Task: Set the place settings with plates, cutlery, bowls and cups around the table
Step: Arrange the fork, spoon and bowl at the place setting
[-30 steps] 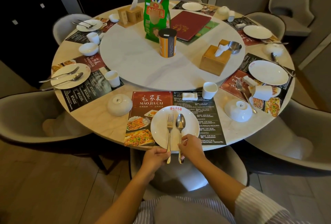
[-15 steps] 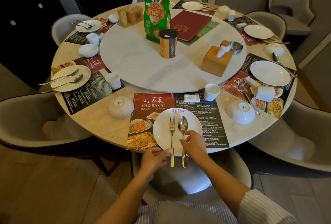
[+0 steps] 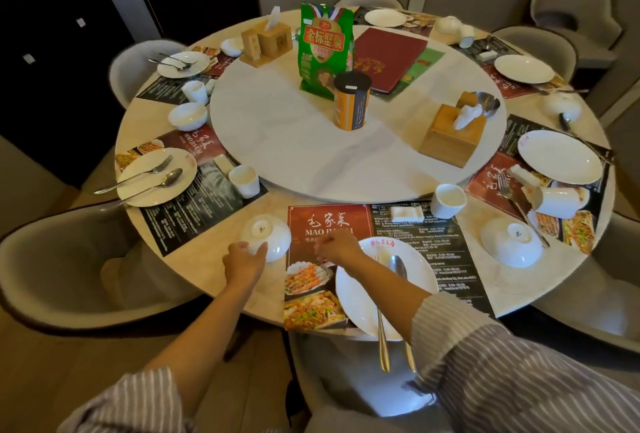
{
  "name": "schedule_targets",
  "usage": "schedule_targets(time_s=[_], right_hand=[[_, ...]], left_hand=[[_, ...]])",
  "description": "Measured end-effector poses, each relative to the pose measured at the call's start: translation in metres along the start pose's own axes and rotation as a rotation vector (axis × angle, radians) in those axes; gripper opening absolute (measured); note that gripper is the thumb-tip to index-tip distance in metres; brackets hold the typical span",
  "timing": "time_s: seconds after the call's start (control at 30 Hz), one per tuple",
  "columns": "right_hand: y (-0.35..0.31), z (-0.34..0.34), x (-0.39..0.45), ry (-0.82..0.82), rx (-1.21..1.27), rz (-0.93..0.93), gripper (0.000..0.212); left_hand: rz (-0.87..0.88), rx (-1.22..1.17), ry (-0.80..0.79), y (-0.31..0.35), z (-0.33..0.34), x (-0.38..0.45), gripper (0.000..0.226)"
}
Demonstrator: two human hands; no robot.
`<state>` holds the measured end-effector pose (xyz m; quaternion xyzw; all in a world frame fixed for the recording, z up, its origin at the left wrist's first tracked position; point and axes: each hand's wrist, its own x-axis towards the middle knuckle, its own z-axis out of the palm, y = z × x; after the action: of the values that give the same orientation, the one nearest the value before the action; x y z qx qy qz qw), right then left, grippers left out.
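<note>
In front of me a white plate (image 3: 360, 297) lies on a red and black paper placemat (image 3: 329, 224), with a fork (image 3: 381, 339) and a spoon (image 3: 401, 280) side by side on it, handles over the table edge. An upturned white bowl (image 3: 270, 231) sits just left of the placemat. My left hand (image 3: 244, 259) grips the bowl's near rim. My right hand (image 3: 337, 247) hovers over the placemat beside the bowl, blurred, fingers loosely bent, holding nothing I can see. A white cup (image 3: 448, 200) and a small white rest (image 3: 407, 213) stand at the placemat's far edge.
A white turntable (image 3: 294, 141) fills the middle, carrying a green bag (image 3: 325, 48), an orange can (image 3: 350, 100), a red menu (image 3: 388, 54) and wooden tissue boxes (image 3: 452, 136). Other settings ring the table; another upturned bowl (image 3: 510, 240) lies right. Grey chairs (image 3: 52, 259) surround it.
Both hands have left the cutlery handles and moved up and left. My left hand has taken hold of the upturned bowl; my right hand has crossed over the plate toward it.
</note>
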<state>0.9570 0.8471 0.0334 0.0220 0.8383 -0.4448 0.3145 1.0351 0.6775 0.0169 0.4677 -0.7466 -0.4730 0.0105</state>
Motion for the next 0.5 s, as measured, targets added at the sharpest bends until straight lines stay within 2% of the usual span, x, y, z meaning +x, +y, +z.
schedule_targets(time_s=[0.07, 0.2, 0.3, 0.37, 0.5], right_hand=[[-0.007, 0.011, 0.011, -0.020, 0.104, 0.087, 0.027], [-0.029, 0.042, 0.037, -0.047, 0.404, 0.231, 0.014], [-0.038, 0.055, 0.045, -0.011, 0.546, 0.292, 0.032], [-0.038, 0.058, 0.049, 0.029, 0.558, 0.293, 0.035], [-0.038, 0.061, 0.065, 0.092, 0.596, 0.336, 0.012]], left_hand=[[0.022, 0.113, -0.014, 0.003, -0.004, 0.011, 0.062], [0.072, 0.238, -0.079, 0.004, -0.011, 0.043, 0.065], [0.163, 0.319, -0.140, 0.004, -0.015, 0.062, 0.067], [0.219, 0.331, -0.201, 0.007, -0.016, 0.070, 0.066], [0.220, 0.333, -0.286, 0.007, -0.015, 0.097, 0.078]])
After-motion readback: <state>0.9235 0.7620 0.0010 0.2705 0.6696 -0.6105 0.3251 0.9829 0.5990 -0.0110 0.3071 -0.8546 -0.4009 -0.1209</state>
